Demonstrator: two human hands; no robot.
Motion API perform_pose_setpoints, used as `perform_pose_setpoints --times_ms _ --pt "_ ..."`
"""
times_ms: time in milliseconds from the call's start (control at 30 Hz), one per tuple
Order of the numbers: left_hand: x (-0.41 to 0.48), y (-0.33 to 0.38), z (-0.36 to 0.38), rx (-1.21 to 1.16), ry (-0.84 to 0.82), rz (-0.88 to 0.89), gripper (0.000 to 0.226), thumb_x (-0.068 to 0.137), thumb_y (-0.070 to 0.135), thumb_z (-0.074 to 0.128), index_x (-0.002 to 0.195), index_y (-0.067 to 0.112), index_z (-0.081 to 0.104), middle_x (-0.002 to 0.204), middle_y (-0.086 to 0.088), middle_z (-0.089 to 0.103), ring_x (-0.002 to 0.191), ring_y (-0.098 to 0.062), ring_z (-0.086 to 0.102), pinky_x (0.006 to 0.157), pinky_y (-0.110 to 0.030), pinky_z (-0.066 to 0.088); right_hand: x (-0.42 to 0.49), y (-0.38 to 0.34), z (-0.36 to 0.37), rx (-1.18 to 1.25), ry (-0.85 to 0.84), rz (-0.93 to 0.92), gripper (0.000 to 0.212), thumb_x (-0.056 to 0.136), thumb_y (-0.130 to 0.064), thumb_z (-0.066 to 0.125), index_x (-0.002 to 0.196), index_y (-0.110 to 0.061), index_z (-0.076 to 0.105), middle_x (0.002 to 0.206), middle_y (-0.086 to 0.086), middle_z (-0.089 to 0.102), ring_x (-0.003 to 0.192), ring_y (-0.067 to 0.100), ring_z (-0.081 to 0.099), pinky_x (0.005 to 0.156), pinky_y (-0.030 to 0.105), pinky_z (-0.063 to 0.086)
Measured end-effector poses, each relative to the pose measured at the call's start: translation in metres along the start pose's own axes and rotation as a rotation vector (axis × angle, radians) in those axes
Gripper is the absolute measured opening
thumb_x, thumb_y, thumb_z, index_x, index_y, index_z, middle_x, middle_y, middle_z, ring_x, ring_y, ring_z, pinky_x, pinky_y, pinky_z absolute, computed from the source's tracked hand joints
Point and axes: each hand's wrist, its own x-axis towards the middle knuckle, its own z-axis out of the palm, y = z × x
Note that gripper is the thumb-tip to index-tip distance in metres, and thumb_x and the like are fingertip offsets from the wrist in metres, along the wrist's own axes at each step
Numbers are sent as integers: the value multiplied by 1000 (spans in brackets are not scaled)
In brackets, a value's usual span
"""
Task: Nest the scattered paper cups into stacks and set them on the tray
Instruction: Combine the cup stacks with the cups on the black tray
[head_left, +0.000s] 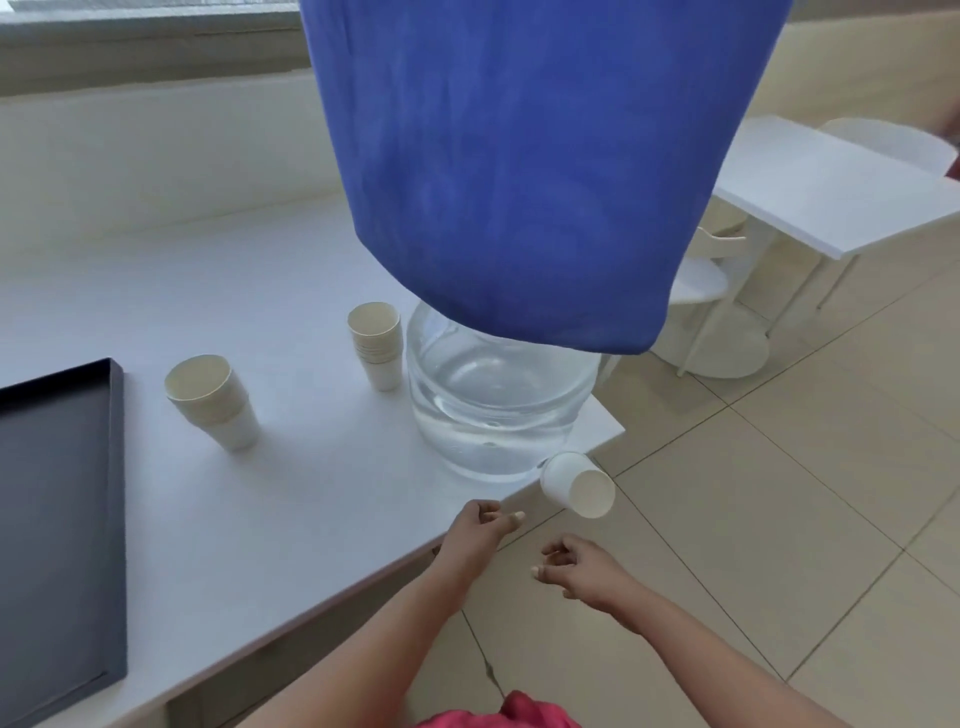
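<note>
Two stacks of nested paper cups stand on the white table (218, 519): one stack (213, 400) near the tray, another stack (378, 343) beside the water jug. A single white paper cup (576, 486) lies on its side at the table's right corner, mouth toward me, partly over the edge. The dark tray (117, 467) sits at the left with nothing visible inside it. My left hand (480, 525) hovers over the table edge, fingers loosely curled, holding nothing, just left of the lone cup. My right hand (576, 566) hangs below the cup, over the floor, fingers apart.
A clear water jug (493, 400) under a blue cloth cover (519, 156) stands at the table's right end. Beyond it are a white side table (831, 187) and a white chair (701, 280) on the tiled floor (779, 519).
</note>
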Motion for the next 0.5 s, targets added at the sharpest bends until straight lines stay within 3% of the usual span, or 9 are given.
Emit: perform_pose_setpoints --times_ms 67,167,233,267,333,400,500 --pt "6 -2 8 -13 -10 -13 39 83 42 62 112 16 53 111 0 58 104 -15 54 83 -26 39 -2 9 -9 49 -24 43 21 84 -24 67 100 -16 56 98 1 59 89 14 57 70 21 47" --pt "13 -1 20 -31 -38 -31 30 82 50 57 76 23 47 78 4 46 78 -15 46 76 -27 37 -6 18 -24 152 -18 103 2 91 -16 55 92 -15 56 91 2 57 77 14 55 63 20 43" --pt "19 0 27 -44 -52 -33 31 84 52 53 71 27 41 79 4 44 82 -16 43 84 -30 38 -5 18 -33 247 25 121 11 95 -14 45 95 -11 56 87 4 56 69 14 52 60 21 42" --pt "21 1 30 -55 -59 -29 30 84 54 52 77 26 46 86 3 48 88 -16 46 92 -32 38 -3 17 -36 308 61 132 15 97 -15 42 98 -9 55 85 5 56 67 15 53 59 22 42" --pt "24 4 37 -98 -73 -34 42 85 57 50 109 21 53 110 -1 54 101 -16 50 106 -36 34 -1 11 -44 443 142 143 24 99 -26 39 99 -7 54 83 5 55 68 19 56 60 25 45" --pt "22 11 44 -140 -83 -44 63 88 57 44 136 16 39 132 -4 47 111 -15 49 113 -38 30 2 3 -51 564 210 134 35 98 -40 39 99 -9 54 88 7 56 77 24 60 63 28 50" --pt "21 20 51 -194 -124 -38 70 90 56 41 144 14 27 145 -4 36 121 -18 44 111 -34 26 5 -9 -57 642 221 109 47 95 -52 37 114 -12 52 109 9 55 92 29 60 67 31 53"
